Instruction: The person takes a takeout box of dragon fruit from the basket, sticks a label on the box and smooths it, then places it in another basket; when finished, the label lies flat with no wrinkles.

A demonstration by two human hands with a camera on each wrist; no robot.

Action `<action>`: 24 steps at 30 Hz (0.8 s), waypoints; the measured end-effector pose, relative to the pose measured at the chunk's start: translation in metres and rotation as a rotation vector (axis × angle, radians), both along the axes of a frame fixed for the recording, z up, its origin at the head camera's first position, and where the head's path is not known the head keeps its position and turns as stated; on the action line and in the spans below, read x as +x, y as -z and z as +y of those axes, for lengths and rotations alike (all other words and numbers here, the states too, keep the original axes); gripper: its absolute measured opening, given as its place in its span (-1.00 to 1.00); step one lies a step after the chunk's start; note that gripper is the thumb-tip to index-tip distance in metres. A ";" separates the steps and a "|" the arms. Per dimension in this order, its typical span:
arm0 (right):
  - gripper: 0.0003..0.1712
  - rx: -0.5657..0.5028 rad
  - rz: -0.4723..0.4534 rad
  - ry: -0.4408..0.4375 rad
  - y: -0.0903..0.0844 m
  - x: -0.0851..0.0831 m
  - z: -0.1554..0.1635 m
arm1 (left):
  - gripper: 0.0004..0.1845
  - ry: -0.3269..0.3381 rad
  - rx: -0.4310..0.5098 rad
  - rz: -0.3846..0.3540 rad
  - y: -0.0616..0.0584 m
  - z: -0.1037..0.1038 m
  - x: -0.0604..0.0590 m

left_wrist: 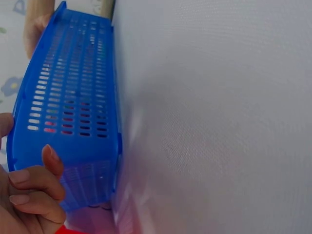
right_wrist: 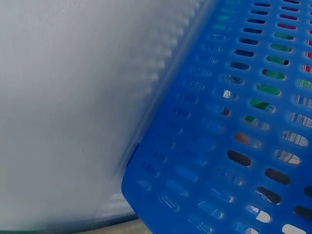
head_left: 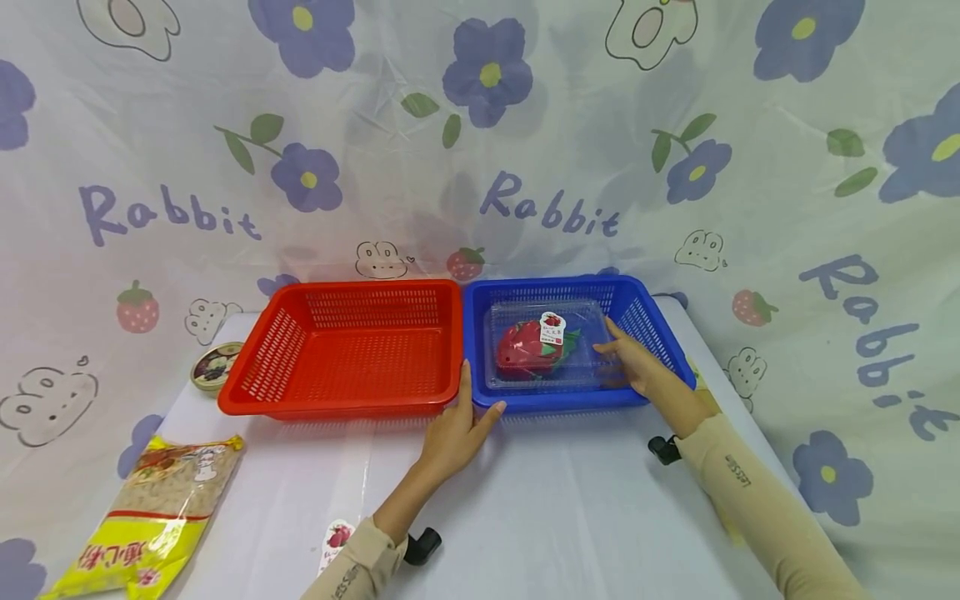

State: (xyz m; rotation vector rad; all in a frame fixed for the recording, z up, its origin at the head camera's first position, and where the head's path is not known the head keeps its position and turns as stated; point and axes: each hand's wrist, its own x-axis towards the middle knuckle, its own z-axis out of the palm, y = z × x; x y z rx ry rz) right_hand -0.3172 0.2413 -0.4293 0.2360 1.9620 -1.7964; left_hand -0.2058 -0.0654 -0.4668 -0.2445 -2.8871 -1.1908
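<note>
We see 2 hands at 1 blue basket (head_left: 660,329). Our left hand (head_left: 453,433) clamps the basket's near left corner, thumb over the rim and fingers (left_wrist: 34,187) curled against the outer wall, as the left wrist view shows. Our right hand (head_left: 637,362) reaches inside the basket, fingers nearly straight and together, fingertips touching the right end of 1 clear plastic box (head_left: 525,379); whether the thumb grips it we cannot tell. The box lies flat on the basket floor, long axis running left to right, and holds 1 red strawberry-shaped thing (head_left: 525,348) with green leaves pointing right and a small label on top. The right wrist view shows only the blue wall up close, the hand hidden. Just left, touching the blue one, stands 1 red basket (head_left: 345,358). Further left on the white table (head_left: 570,500) sit 1 small round tin (head_left: 213,365) and 1 yellow noodle packet (head_left: 153,512), its lower end cut off by the frame.
</note>
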 end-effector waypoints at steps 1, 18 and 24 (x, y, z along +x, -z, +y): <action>-0.04 0.018 0.011 -0.002 0.000 0.000 0.000 | 0.03 0.000 0.001 0.002 0.000 0.000 0.000; -0.04 0.328 0.129 -0.072 -0.007 0.003 -0.008 | 0.05 0.058 0.046 -0.047 -0.016 -0.014 0.006; -0.01 0.479 0.284 -0.115 -0.020 0.007 -0.016 | -0.02 0.201 0.001 -0.044 -0.052 -0.031 0.010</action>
